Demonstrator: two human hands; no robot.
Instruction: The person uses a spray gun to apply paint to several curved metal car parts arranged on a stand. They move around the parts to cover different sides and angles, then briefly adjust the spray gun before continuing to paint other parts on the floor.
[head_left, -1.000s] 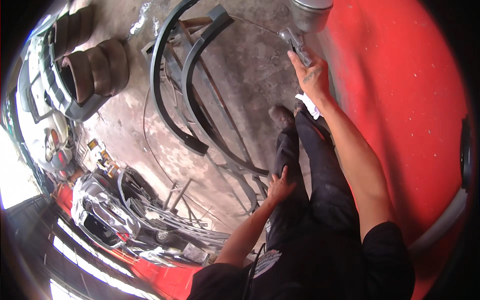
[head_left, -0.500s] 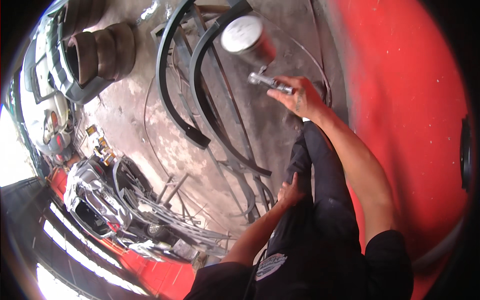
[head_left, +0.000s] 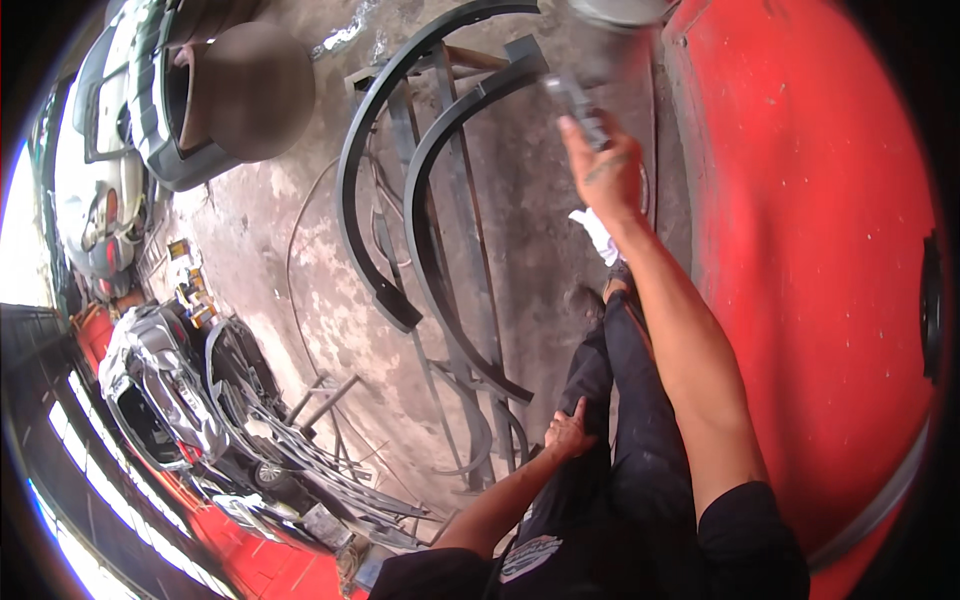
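Observation:
My right hand [head_left: 606,170] is closed around a metal spray gun [head_left: 580,105], blurred by movement, with a grey cup [head_left: 610,20] at the top edge of the view. A white cloth [head_left: 595,230] shows just below that hand. Alongside stretches a large red painted panel [head_left: 810,260], filling the right side. My left hand [head_left: 568,434] rests against the thigh of my dark trousers, index finger extended, holding nothing visible. Left of both hands, two curved black trim strips [head_left: 355,220] lie across a dark metal stand [head_left: 470,250].
Grey concrete floor [head_left: 270,230] carries a hose or cable [head_left: 292,250]. At upper left are car bumpers [head_left: 130,90] and a brown rounded object [head_left: 255,90]. Lower left holds stacked silver and black car parts [head_left: 170,390], long strips and rods [head_left: 330,470], and small cans [head_left: 190,280].
The spray gun swung left, then back up and right, in my right hand. My left hand sits lower in the picture. The floor and stand appear shifted as the view moved.

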